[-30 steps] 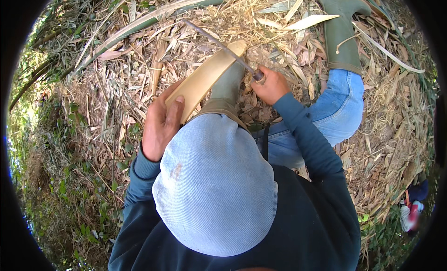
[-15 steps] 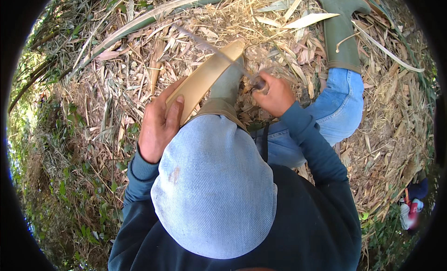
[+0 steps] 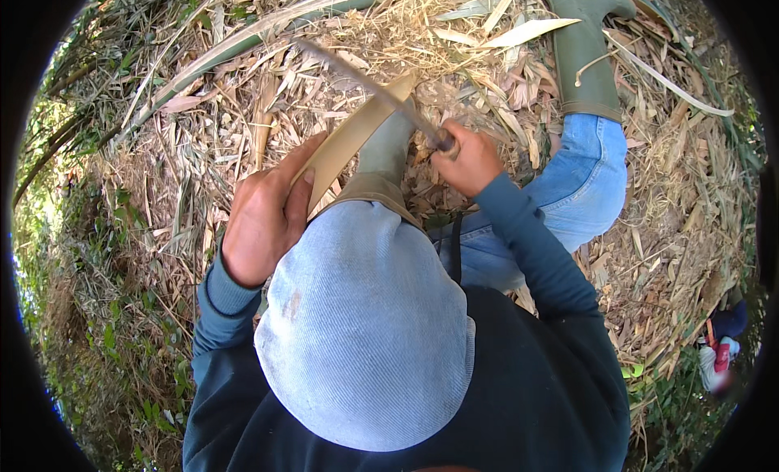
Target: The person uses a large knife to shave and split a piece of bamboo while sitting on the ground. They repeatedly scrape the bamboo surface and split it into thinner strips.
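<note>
My left hand grips the near end of a pale, flat piece of bamboo that slants up and to the right over my bent knee. My right hand is closed on the handle of a long-bladed knife. The blade, blurred, lies across the far end of the bamboo piece, pointing up and left. My knee in light blue jeans fills the middle of the view and hides the lower part of the bamboo.
Dry bamboo leaves and husks cover the ground all around. My green rubber boot stands at the upper right, with a second boot under the bamboo piece. A long bamboo stalk lies at the upper left. Green undergrowth lines the left.
The knife blade has swung from resting near the bamboo's far end to a raised, blurred position across it. My right hand shifted slightly. My left hand keeps its grip.
</note>
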A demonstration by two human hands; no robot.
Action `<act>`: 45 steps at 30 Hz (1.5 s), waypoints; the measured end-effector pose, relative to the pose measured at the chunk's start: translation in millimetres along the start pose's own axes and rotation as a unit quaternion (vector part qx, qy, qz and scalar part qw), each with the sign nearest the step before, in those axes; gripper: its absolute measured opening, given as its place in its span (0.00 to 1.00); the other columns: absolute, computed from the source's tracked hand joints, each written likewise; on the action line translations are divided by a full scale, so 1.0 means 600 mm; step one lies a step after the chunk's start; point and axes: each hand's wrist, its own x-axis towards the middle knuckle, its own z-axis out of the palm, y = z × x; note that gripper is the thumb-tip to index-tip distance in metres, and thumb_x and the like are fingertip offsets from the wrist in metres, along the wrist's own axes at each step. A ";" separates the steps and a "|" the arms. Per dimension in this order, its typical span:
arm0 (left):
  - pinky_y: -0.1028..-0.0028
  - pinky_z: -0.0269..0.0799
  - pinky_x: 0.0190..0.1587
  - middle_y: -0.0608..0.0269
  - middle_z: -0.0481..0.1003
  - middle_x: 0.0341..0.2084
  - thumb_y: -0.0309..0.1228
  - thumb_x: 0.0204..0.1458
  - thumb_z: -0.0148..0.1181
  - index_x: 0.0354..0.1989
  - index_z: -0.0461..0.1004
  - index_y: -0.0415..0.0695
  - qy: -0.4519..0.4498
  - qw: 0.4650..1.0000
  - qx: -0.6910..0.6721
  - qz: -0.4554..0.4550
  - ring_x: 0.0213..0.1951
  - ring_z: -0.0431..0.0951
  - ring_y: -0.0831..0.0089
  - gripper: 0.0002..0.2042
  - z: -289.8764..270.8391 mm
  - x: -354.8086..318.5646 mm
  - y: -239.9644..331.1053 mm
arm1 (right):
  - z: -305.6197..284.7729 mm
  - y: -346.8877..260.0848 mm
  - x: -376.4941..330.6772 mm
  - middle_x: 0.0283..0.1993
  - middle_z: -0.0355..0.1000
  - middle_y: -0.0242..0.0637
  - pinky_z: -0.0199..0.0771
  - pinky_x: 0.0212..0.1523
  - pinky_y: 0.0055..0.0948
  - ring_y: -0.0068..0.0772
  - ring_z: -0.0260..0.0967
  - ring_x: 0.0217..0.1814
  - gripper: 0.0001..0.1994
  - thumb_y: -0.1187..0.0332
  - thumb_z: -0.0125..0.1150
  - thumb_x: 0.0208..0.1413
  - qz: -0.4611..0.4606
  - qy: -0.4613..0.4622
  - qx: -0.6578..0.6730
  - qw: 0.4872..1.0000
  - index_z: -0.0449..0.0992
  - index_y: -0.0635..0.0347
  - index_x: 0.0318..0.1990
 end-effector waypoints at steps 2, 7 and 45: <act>0.61 0.72 0.30 0.41 0.74 0.20 0.22 0.56 0.50 0.55 0.71 0.40 -0.032 0.999 0.001 -0.041 0.24 0.78 0.49 0.17 -0.008 0.002 0.012 | -0.004 0.030 0.027 0.26 0.73 0.52 0.70 0.35 0.48 0.58 0.72 0.30 0.13 0.60 0.61 0.47 0.049 0.016 0.005 0.999 0.73 0.60 0.33; 0.61 0.73 0.30 0.41 0.75 0.22 0.22 0.57 0.49 0.55 0.71 0.40 -0.017 1.000 0.010 -0.011 0.24 0.78 0.49 0.17 -0.001 -0.001 -0.004 | -0.025 0.010 -0.002 0.30 0.74 0.53 0.72 0.39 0.48 0.58 0.73 0.35 0.15 0.60 0.62 0.46 0.032 -0.019 -0.011 0.999 0.75 0.62 0.36; 0.82 0.64 0.25 0.67 0.73 0.26 0.34 0.63 0.49 0.47 0.70 0.34 0.043 0.873 -0.374 -0.311 0.24 0.68 0.84 0.15 0.019 -0.052 -0.005 | -0.018 -0.081 -0.059 0.24 0.72 0.49 0.71 0.31 0.48 0.58 0.72 0.30 0.12 0.62 0.63 0.45 -0.054 -0.003 0.044 0.998 0.73 0.57 0.35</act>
